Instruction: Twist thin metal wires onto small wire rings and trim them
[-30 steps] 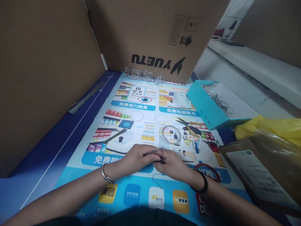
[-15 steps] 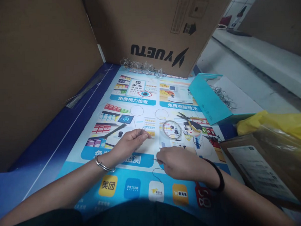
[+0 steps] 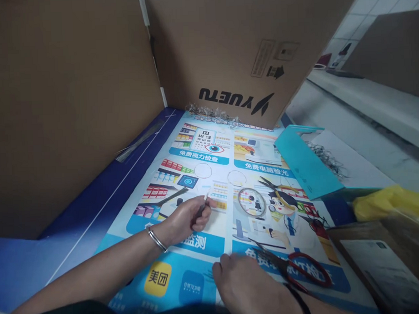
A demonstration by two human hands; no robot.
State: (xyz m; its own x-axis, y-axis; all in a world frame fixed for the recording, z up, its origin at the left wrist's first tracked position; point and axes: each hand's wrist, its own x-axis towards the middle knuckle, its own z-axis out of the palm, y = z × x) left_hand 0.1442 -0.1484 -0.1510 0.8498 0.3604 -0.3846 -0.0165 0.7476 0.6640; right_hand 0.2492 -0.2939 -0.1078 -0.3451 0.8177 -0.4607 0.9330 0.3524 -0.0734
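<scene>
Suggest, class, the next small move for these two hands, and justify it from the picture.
Probably ease the right hand up toward the left hand: the left is closed around a slim piece with its tip showing, while the right sits apart, lower down. Lifting it would also seem wise because the red-handled scissors lie close beside it.

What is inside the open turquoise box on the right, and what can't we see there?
In the turquoise box, a tangle of thin, silvery wire-like strands shows beside a pale panel. The box's turquoise side covers whatever lies lower.
</scene>
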